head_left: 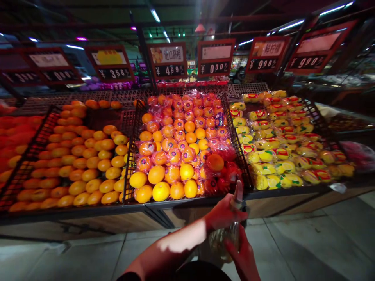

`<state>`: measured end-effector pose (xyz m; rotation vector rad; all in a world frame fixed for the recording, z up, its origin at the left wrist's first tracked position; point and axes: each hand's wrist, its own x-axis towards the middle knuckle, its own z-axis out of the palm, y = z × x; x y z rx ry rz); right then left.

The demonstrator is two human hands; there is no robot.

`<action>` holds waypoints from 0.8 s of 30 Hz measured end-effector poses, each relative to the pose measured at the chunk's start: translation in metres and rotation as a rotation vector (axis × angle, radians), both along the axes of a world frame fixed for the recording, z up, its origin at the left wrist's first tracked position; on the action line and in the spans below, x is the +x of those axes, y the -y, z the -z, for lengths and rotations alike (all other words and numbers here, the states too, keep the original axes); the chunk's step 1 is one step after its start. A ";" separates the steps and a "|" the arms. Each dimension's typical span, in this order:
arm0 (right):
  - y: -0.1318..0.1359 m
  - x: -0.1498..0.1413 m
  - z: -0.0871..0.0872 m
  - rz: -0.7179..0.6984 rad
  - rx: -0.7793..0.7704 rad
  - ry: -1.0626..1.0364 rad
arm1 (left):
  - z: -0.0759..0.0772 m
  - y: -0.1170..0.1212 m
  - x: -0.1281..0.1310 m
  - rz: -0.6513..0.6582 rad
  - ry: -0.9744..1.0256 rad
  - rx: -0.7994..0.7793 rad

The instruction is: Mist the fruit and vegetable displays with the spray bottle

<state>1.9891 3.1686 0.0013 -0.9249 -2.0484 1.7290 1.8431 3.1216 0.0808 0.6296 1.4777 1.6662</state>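
A clear, ridged container that looks like a bottle (pixel 219 242) is upright in front of my body, low in the view and partly blurred. My left hand (pixel 224 212) reaches across from the lower left and is closed around its upper part, one finger pointing up. Lower down, my right hand (pixel 242 249) wraps its right side. Fingers hide much of the container, and what it holds cannot be made out. Just beyond my hands is a crate of oranges (pixel 161 191), some loose and many in clear wrap.
Loose orange citrus fruit (pixel 79 168) fills the crate to the left. Wrapped yellow lemons (pixel 269 168) lie in rows to the right. Price signs (pixel 166 60) hang above. The dark display edge (pixel 88 208) runs across the front, with tiled floor (pixel 316 234) below.
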 end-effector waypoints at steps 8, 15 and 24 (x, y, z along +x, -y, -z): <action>-0.014 -0.014 -0.013 -0.038 0.076 0.005 | -0.009 -0.005 -0.008 -0.051 0.088 0.088; 0.004 -0.077 -0.041 -0.453 0.092 -0.128 | -0.023 0.052 -0.042 -0.393 0.126 0.147; 0.069 -0.156 -0.090 -0.796 0.042 -0.324 | -0.052 0.147 -0.081 -0.745 0.078 0.139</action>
